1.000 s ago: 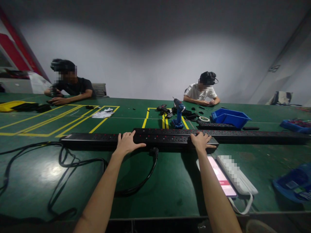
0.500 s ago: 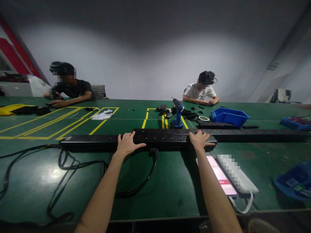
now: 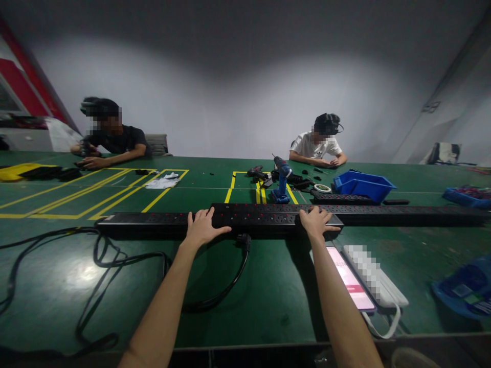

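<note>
A long black power strip (image 3: 153,221) with rows of sockets and red marks lies across the green table (image 3: 268,286) in front of me. My left hand (image 3: 202,228) rests on top of it near its middle, fingers laid over the far edge. My right hand (image 3: 316,224) lies on its right end, fingers curled over the casing. A second long black strip (image 3: 402,213) lies just behind it and runs off to the right. A black plug (image 3: 243,238) and thick black cable (image 3: 115,258) trail from the near strip toward me.
A lit phone (image 3: 351,280) and white power strip (image 3: 378,278) lie by my right forearm. A blue drill (image 3: 282,180), tape roll (image 3: 322,187) and blue bins (image 3: 362,185) sit farther back. Two other people (image 3: 111,140) (image 3: 318,145) work at the far side.
Both hands stay on the near strip. The view has shifted very slightly; nothing else has visibly moved.
</note>
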The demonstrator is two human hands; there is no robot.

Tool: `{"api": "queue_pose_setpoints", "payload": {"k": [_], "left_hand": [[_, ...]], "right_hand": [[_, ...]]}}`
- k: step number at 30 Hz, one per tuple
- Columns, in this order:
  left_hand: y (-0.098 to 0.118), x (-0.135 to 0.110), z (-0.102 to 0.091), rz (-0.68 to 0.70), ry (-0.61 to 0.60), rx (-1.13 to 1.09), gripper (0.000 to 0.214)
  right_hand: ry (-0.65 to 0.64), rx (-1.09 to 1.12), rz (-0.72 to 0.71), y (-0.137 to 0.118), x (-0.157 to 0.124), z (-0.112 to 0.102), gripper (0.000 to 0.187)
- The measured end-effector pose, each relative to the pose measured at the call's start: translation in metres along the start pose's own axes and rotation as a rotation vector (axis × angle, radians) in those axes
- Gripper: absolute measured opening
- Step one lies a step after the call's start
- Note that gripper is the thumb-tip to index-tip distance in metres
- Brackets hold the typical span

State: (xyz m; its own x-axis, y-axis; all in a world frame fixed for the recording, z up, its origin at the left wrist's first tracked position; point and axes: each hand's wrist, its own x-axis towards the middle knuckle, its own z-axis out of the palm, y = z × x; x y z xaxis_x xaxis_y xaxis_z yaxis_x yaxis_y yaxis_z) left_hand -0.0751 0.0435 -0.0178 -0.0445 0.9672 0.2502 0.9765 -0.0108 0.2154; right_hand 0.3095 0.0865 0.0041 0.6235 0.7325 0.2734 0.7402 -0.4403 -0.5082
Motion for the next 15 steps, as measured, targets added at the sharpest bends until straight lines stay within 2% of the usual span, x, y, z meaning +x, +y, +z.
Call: {"api": "queue_pose_setpoints", "payload": {"k": [5, 9, 12, 13, 15], "left_hand": [[0.006, -0.004, -0.005, -0.009, -0.030, -0.020, 0.104], [0.025, -0.011, -0.016, 0.116, 0.035, -0.065, 0.079], [0.047, -0.017, -0.028, 0.254, 0.083, -0.160, 0.055], [0.055, -0.020, -0.032, 0.302, 0.078, -0.185, 0.049], [0.068, -0.024, -0.036, 0.416, 0.000, -0.207, 0.044]], "right_hand": [[-0.002, 0.011, -0.004, 0.002, -0.001, 0.001, 0.042], [0.023, 0.114, -0.077, -0.008, -0.009, -0.001, 0.044], [0.105, 0.272, -0.228, -0.023, -0.027, -0.005, 0.042], [0.136, 0.350, -0.313, -0.029, -0.036, -0.006, 0.040], [0.094, 0.519, -0.538, -0.040, -0.058, -0.004, 0.037]]}}
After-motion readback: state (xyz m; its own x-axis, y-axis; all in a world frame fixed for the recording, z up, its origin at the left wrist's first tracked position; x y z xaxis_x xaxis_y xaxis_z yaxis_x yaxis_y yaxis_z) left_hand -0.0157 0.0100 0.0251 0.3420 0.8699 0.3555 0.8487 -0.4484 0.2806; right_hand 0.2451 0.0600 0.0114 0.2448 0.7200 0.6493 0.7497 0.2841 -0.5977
